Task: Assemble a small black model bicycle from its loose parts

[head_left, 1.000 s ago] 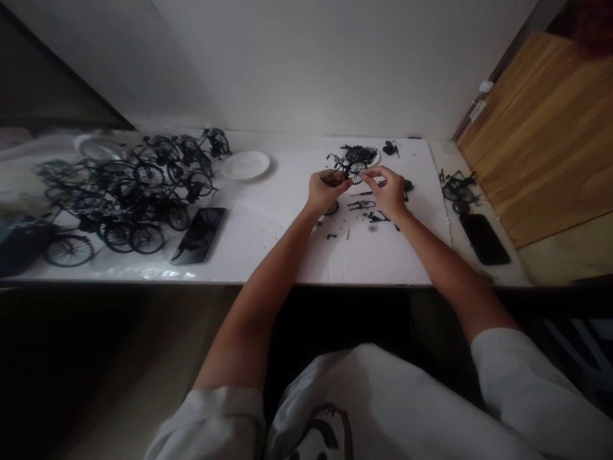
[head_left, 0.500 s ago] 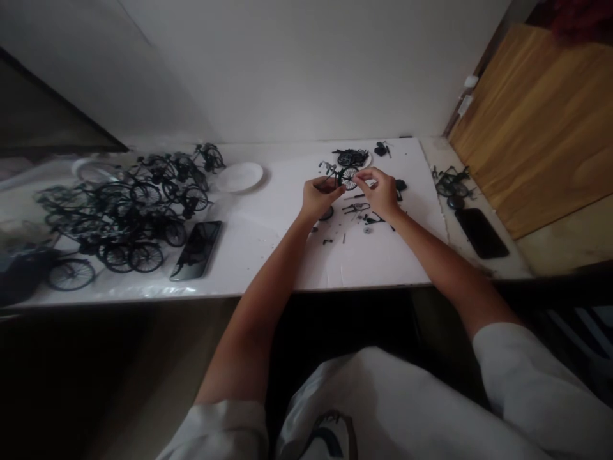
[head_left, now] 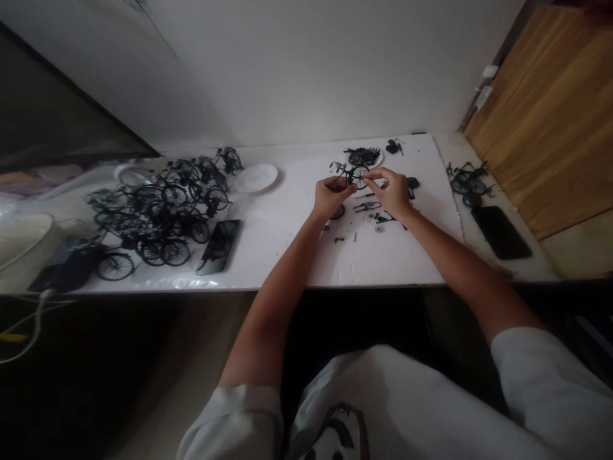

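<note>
Between my hands, just above the white board point(head_left: 268, 249), is a small dark model bicycle point(head_left: 352, 172) with a spoked wheel and handlebars. My left hand point(head_left: 331, 197) is closed on its frame, thumb and fingers pinching from the left. At the wheel's right side, my right hand point(head_left: 390, 190) pinches with thumb and index finger; whether a tiny part sits between those fingertips I cannot make out. Below the hands lie loose bicycle parts, among them a dark frame piece point(head_left: 368, 206) and a wheel point(head_left: 338, 212) partly hidden by my left hand.
A heap of model bicycles point(head_left: 158, 198) fills the left side, near a white plate point(head_left: 257, 178) and a phone point(head_left: 219, 246). Behind my hands are stacked dark wheels point(head_left: 363, 156). At right are another model bicycle point(head_left: 468, 179), a second phone point(head_left: 501, 232) and a wooden panel point(head_left: 546, 121).
The camera view has turned slightly left, so everything sits farther right in the picture. Both hands stay at the model bicycle in nearly the same pose.
</note>
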`<control>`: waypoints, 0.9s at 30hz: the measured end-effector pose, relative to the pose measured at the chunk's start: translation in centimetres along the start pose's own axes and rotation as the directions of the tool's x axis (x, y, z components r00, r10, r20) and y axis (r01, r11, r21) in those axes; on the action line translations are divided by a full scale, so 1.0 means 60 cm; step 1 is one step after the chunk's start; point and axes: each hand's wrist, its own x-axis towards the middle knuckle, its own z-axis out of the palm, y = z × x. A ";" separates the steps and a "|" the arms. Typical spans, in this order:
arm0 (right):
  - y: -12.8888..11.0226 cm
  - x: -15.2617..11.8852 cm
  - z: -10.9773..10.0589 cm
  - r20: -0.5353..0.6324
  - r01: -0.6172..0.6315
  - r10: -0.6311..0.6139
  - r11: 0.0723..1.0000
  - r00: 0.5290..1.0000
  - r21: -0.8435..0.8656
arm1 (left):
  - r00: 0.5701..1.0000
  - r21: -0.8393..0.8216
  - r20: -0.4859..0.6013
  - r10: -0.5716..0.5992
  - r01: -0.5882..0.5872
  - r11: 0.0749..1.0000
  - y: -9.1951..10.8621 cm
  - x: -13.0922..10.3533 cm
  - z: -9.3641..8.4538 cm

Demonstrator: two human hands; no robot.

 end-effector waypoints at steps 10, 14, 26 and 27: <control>-0.004 -0.001 -0.002 -0.008 0.008 -0.009 1.000 1.000 -0.004 | 1.000 0.006 0.008 0.010 -0.010 1.000 0.000 0.000 0.001; -0.002 0.000 -0.003 -0.006 0.012 -0.012 1.000 1.000 -0.011 | 1.000 0.016 -0.009 0.001 -0.001 1.000 -0.002 0.000 0.001; 0.015 0.005 0.000 -0.036 0.099 -0.100 0.995 0.994 -0.022 | 0.999 -0.102 -0.046 -0.010 0.005 0.995 0.007 -0.001 0.003; 0.017 0.006 0.000 -0.043 0.114 -0.115 0.993 0.992 -0.024 | 0.999 -0.108 -0.050 -0.010 0.004 0.994 0.006 -0.001 0.003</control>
